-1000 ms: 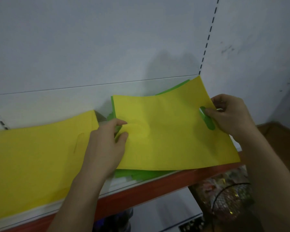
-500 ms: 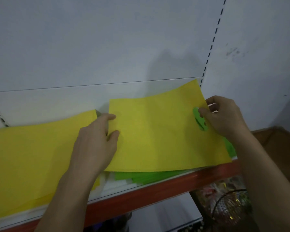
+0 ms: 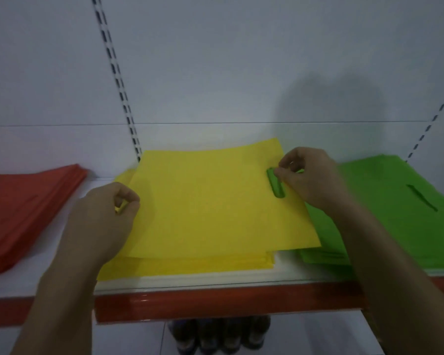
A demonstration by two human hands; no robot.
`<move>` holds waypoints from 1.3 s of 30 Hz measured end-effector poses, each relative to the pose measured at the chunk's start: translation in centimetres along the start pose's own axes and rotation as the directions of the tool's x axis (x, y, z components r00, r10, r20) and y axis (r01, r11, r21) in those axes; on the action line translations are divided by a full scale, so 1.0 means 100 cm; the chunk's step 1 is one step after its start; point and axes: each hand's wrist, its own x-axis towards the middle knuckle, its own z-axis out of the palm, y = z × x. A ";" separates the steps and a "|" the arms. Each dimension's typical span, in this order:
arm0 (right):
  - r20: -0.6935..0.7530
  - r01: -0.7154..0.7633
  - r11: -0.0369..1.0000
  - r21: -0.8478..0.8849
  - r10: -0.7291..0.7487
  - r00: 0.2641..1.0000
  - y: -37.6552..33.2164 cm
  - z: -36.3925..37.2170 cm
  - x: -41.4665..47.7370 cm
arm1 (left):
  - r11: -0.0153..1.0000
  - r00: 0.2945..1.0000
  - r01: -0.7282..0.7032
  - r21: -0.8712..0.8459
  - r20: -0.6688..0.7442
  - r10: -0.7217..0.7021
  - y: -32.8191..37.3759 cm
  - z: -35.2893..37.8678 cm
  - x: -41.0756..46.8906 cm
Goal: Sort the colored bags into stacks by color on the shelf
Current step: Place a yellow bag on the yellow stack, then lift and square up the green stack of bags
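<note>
A person stands at a white shelf [image 3: 215, 301] with a glossy red front lip, holding one flat yellow bag [image 3: 210, 201] by its two short ends. The left hand [image 3: 100, 221] has its grip pressed together on the bag's left edge, thumb and fingers pinching the sheet. The right hand [image 3: 310, 180] pinches the opposite end right beside the handle slot [image 3: 276, 184], through which green shows. The bag's long axis runs left to right, roughly in line with the shelf edge but skewed, with the right end swung towards the back wall. It lies just over the yellow stack [image 3: 190, 265], whose front edges stick out beneath it towards the person. The bag's right end reaches across to the neighbouring green stack [image 3: 395, 206]. A red stack [image 3: 23, 213] sits well apart on the far left. The coming move, as I judge it, depends on that skew. The yellow pile lies below and a little left of the bag, so the left hand is already over it. The right hand, nearer the green, would have to bring its end left and forward to square the bag up. No brand, label or writing can be read anywhere — the bags are plain. The dark items under the shelf are too blurred to make out.
</note>
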 end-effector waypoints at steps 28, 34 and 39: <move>0.175 0.023 0.956 -0.292 0.030 0.984 0.070 -0.095 -0.010 | 0.822 0.742 -0.488 -0.294 0.357 0.568 0.183 0.077 -0.030; 0.093 -0.115 0.878 -0.465 0.177 0.980 0.153 -0.167 0.002 | 0.951 0.824 -0.285 0.123 0.539 0.177 0.234 0.135 -0.008; 0.179 -0.326 0.827 -0.457 0.445 0.877 0.201 -0.183 0.007 | 0.969 0.831 -0.101 0.224 0.555 -0.042 0.250 0.163 -0.001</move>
